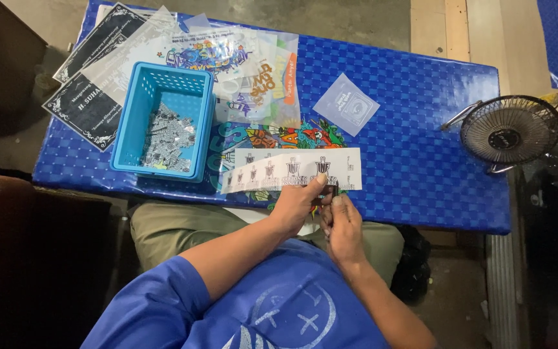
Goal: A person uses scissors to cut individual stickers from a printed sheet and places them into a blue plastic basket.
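A long white strip printed with a row of small black designs lies across the near edge of the blue table. My left hand pinches the strip's lower edge with thumb and fingers. Close beside it, my right hand has its fingertips pressed together on a small dark piece at the same edge of the strip. Both hands are over my lap, just in front of the table edge.
A light blue plastic basket with several small printed scraps stands at the left. Clear sheets with colourful prints and black printed sheets lie behind it. A small square film rests mid-table. A black desk fan sits at the right.
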